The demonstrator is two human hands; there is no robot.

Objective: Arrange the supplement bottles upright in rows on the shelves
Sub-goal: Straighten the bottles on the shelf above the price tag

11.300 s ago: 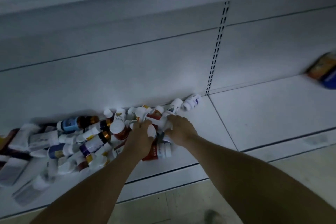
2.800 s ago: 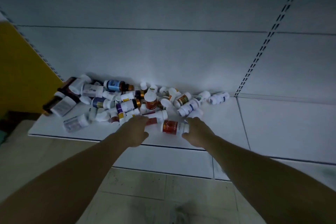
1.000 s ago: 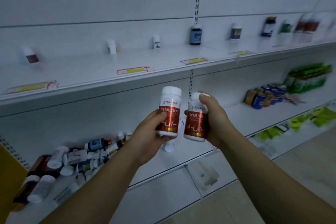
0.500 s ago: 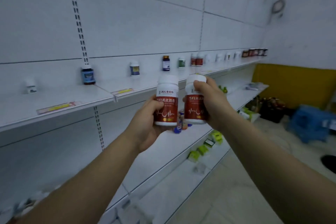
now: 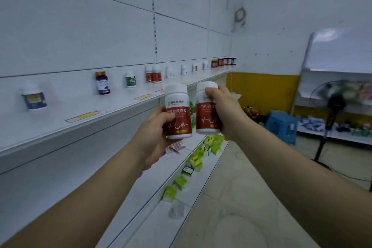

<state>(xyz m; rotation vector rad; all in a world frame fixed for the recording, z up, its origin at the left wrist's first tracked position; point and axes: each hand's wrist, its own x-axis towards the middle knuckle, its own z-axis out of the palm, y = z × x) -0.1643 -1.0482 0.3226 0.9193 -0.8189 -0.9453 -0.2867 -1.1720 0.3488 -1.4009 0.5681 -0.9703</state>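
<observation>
While the left hand [image 5: 153, 137] grasps one smooth white round bottle [image 5: 178, 111] with glossy red label, the right hand [image 5: 225, 110] grasps its twin [image 5: 206, 112] just beside it.

left hand [image 5: 154, 134] grips red-labelled white plastic bottle [image 5: 178, 116] | right hand [image 5: 226, 115], just beside, grips matching second bottle [image 5: 205, 122] | both forearms outstretched

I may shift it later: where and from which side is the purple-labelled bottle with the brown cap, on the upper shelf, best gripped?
Take the purple-labelled bottle round its cylindrical body, probably from the front of the white upper shelf: it stands upright near the back panel, with space either side.
</observation>
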